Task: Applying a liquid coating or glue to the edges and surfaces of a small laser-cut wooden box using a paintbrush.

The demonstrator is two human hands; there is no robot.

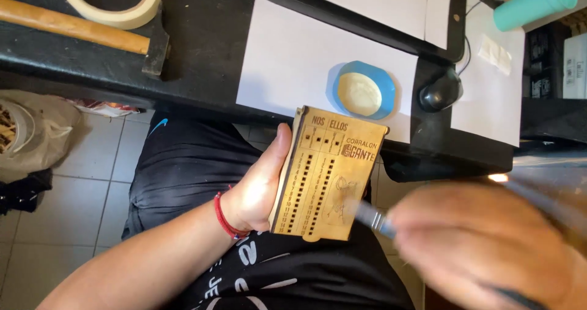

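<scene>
My left hand [260,184] grips a flat, light wooden board [327,172] by its left edge, above my lap. The board is laser-engraved, with rows of small holes and a drawn figure. My right hand [483,243] is blurred at the lower right and holds a thin brush-like tool [374,218] whose tip rests on the board's lower right part. A red cord bracelet [224,218] sits on my left wrist.
A black desk [202,47] ahead carries white paper sheets [293,65], a blue dish [365,91] of pale liquid, a dark computer mouse [440,91], a masking tape roll [113,1], a hammer [79,29] and a teal cylinder [535,4]. A plastic bag [33,132] lies on the tiled floor at left.
</scene>
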